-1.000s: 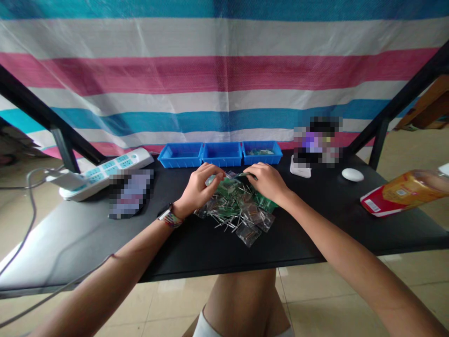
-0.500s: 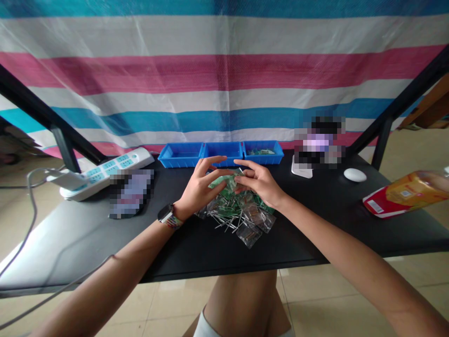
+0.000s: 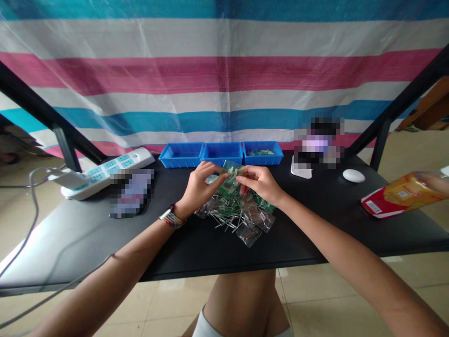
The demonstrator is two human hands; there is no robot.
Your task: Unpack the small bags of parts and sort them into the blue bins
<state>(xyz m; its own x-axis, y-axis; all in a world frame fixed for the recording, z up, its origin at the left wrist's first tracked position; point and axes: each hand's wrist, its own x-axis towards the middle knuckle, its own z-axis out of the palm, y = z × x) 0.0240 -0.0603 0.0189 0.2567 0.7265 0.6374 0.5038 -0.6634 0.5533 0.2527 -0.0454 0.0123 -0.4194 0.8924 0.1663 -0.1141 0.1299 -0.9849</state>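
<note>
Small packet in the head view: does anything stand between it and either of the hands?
Nothing visible does: the left hand and right hand pinch opposite sides of the small packet. The loose pile lies beneath, not between.

I see a green-tinted packet (image 3: 229, 167) with pale slivers inside, held tilted between my left hand (image 3: 202, 186) and right hand (image 3: 262, 183), above a loose pile (image 3: 228, 208) of clear packets and thin silvery rods.
</note>
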